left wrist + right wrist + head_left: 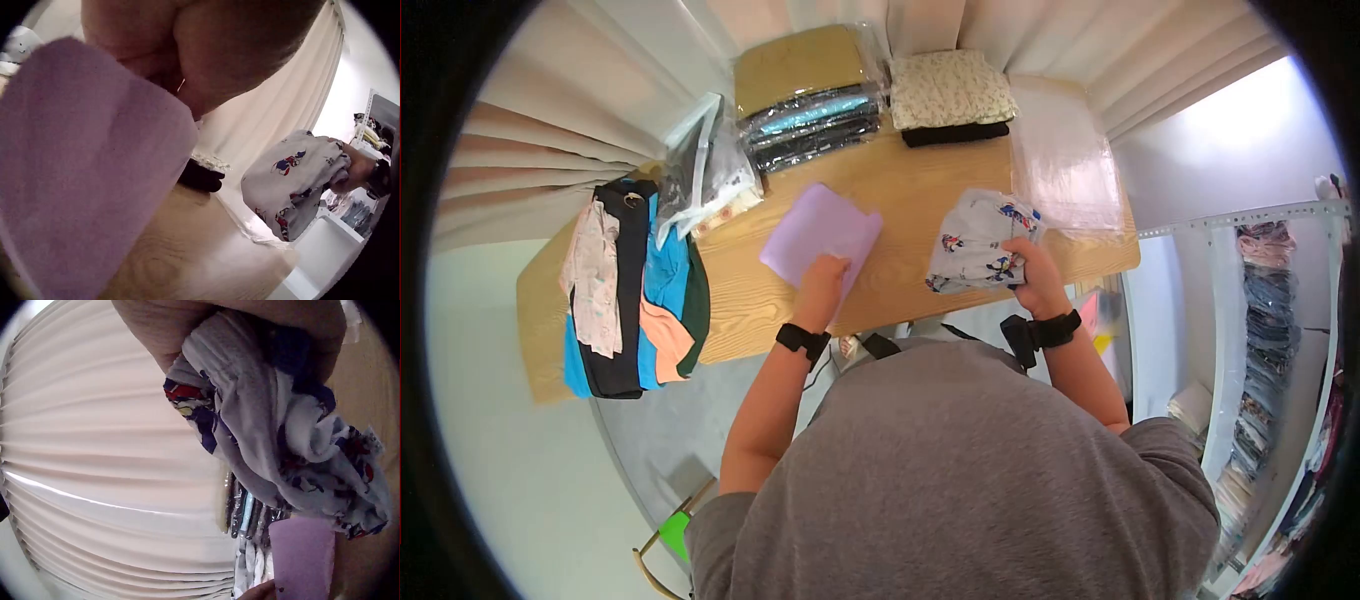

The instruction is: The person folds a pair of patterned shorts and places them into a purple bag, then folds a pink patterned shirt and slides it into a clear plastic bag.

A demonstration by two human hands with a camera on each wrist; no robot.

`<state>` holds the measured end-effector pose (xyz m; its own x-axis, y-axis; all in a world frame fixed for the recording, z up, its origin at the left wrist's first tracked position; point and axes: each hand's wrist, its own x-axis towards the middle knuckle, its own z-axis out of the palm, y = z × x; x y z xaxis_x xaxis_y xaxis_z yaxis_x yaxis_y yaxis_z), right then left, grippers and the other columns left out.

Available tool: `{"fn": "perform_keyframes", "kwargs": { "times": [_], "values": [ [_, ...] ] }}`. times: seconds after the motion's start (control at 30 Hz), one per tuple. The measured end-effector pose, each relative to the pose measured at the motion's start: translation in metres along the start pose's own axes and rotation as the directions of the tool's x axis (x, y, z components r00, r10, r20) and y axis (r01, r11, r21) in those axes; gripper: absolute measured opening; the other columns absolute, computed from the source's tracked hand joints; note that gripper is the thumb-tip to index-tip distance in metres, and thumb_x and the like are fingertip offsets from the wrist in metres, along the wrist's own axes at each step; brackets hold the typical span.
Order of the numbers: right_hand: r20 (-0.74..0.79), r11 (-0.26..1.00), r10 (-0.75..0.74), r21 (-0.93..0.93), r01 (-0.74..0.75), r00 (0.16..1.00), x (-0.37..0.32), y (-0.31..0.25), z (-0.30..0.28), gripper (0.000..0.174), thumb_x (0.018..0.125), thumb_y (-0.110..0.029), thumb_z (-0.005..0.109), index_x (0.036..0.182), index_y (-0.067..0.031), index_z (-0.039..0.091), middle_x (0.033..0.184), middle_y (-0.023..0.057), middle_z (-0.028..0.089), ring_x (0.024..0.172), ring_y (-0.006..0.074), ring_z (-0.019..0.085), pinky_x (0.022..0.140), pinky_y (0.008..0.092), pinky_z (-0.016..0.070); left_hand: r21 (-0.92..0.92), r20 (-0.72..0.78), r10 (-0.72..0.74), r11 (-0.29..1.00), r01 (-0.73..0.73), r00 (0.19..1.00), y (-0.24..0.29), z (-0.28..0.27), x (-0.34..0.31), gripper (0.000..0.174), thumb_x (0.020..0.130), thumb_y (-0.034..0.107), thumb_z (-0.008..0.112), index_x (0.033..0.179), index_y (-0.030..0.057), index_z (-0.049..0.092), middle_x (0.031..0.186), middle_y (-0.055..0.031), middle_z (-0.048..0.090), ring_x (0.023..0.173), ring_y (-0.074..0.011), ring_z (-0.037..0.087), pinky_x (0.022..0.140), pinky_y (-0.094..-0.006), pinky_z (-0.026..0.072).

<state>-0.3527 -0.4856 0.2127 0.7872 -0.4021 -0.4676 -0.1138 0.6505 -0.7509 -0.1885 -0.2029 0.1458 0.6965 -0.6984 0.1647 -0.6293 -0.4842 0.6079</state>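
Observation:
My left hand (822, 288) pinches the near edge of a lavender folded cloth (818, 226). In the left wrist view this cloth (94, 169) shows as a flat, smooth panel tilted over the wooden table. On the right, my right hand (1040, 278) grips a white printed garment (972, 240) with red and blue figures, thumb on top. Seen from the right wrist, the garment (250, 406) is bunched and gathered, its folds hanging below the fingers. The two cloths are held apart, side by side over the table's front part.
Wrapped garments (800, 75) are stacked at the back, beside a floral folded cloth (953, 90) on a black one. Clear plastic bags (1065, 150) lie at the back right. Assorted clothes (635, 290) overhang the table's left front edge. Shelves (1265, 330) of folded clothes stand right.

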Motion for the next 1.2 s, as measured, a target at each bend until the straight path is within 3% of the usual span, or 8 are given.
{"fn": "perform_keyframes", "kwargs": {
  "times": [0.17, 0.3, 0.37, 0.43, 0.73, 0.8, 0.93, 1.2],
  "values": [
    [0.205, 0.99, 0.075, 0.103, -0.098, 0.976, 0.022, -0.004, 0.0, 0.033, 0.078, -0.009, 0.057, 0.109, 0.0007, 0.054, 0.1, 0.01, 0.063, 0.088, 0.0216, 0.062, 0.08, 0.0332, 0.0502, -0.075, 0.028, 0.015, 0.997, -0.013, 0.999, -0.005, 0.015, 0.004, 0.018, 0.078, 0.004, 0.054, 0.092, -0.0012, 0.063, 0.083, -0.0168, 0.056, 0.083, -0.0355, 0.055, 0.071, -0.0419, 0.0438],
    [0.4, 0.709, -0.171, -0.585, 0.395, 0.9, 0.126, 0.063, -0.107, 0.036, 0.075, -0.016, 0.064, 0.105, 0.0016, 0.055, 0.094, 0.0108, 0.062, 0.086, 0.0193, 0.06, 0.078, 0.031, 0.0495, -0.091, 0.041, -0.006, 0.996, 0.01, 0.999, 0.005, 0.026, 0.005, 0.018, 0.076, 0.001, 0.054, 0.092, -0.0018, 0.062, 0.087, -0.0174, 0.054, 0.079, -0.0351, 0.054, 0.071, -0.0402, 0.0445],
    [-0.314, 0.634, 0.244, -0.664, -0.396, 0.918, 0.138, 0.074, -0.104, 0.041, 0.071, -0.018, 0.067, 0.104, 0.0027, 0.055, 0.095, 0.0106, 0.061, 0.087, 0.0193, 0.059, 0.073, 0.0308, 0.0487, -0.111, 0.065, -0.024, 0.993, 0.031, 0.998, 0.007, 0.035, 0.004, 0.019, 0.075, 0.0, 0.055, 0.092, -0.0017, 0.061, 0.088, -0.0177, 0.053, 0.079, -0.0354, 0.054, 0.072, -0.0404, 0.0446],
    [-0.433, 0.486, 0.223, -0.727, -0.485, 0.873, 0.125, 0.066, -0.083, 0.047, 0.067, -0.02, 0.068, 0.104, 0.0039, 0.054, 0.096, 0.0121, 0.06, 0.089, 0.0217, 0.057, 0.07, 0.0336, 0.0479, -0.027, 0.01, -0.009, 1.0, 0.01, 1.0, 0.009, 0.039, 0.005, 0.02, 0.075, 0.001, 0.056, 0.094, -0.0026, 0.06, 0.091, -0.0183, 0.053, 0.082, -0.0361, 0.054, 0.075, -0.041, 0.0442],
    [-0.287, 0.518, -0.56, -0.854, 0.058, 0.777, 0.122, 0.094, -0.078, 0.051, 0.068, -0.014, 0.064, 0.114, -0.0015, 0.047, 0.11, 0.0201, 0.055, 0.105, 0.0357, 0.051, 0.09, 0.0402, 0.0413, 0.144, 0.05, 0.047, 0.988, -0.054, 0.998, 0.005, 0.06, 0.016, 0.023, 0.082, 0.004, 0.045, 0.102, -0.0023, 0.054, 0.1, -0.0197, 0.053, 0.093, -0.0372, 0.051, 0.08, -0.0432, 0.0431],
    [0.322, -0.058, -0.656, -0.923, 0.379, 0.683, 0.089, 0.067, -0.029, 0.044, 0.069, -0.009, 0.06, 0.111, -0.0037, 0.049, 0.113, 0.0179, 0.054, 0.11, 0.0355, 0.048, 0.092, 0.0423, 0.0396, 0.109, 0.054, -0.012, 0.994, 0.006, 0.998, 0.007, 0.058, 0.017, 0.024, 0.082, 0.004, 0.047, 0.103, -0.0032, 0.054, 0.101, -0.0201, 0.054, 0.095, -0.0381, 0.051, 0.083, -0.0428, 0.0424],
    [0.882, -0.054, -0.287, -0.404, 0.913, 0.374, 0.068, 0.07, 0.045, 0.036, 0.069, -0.003, 0.056, 0.105, -0.0065, 0.053, 0.109, 0.0128, 0.056, 0.107, 0.0302, 0.051, 0.093, 0.0405, 0.0381, 0.006, 0.211, -0.139, 0.99, 0.141, 0.968, 0.014, 0.055, 0.021, 0.031, 0.076, -0.002, 0.049, 0.107, -0.0039, 0.053, 0.104, -0.0204, 0.053, 0.097, -0.0387, 0.051, 0.085, -0.0426, 0.0421],
    [0.924, -0.282, -0.071, -0.379, 0.881, 0.375, 0.09, 0.092, 0.066, 0.02, 0.073, -0.013, 0.052, 0.091, -0.0054, 0.057, 0.096, 0.0106, 0.06, 0.095, 0.0257, 0.055, 0.089, 0.0369, 0.0399, 0.089, 0.034, -0.074, 0.994, 0.071, 0.997, 0.027, 0.038, 0.019, 0.031, 0.073, -0.007, 0.046, 0.103, -0.0047, 0.054, 0.105, -0.0205, 0.052, 0.094, -0.0382, 0.053, 0.079, -0.042, 0.0446]
  ]
}}
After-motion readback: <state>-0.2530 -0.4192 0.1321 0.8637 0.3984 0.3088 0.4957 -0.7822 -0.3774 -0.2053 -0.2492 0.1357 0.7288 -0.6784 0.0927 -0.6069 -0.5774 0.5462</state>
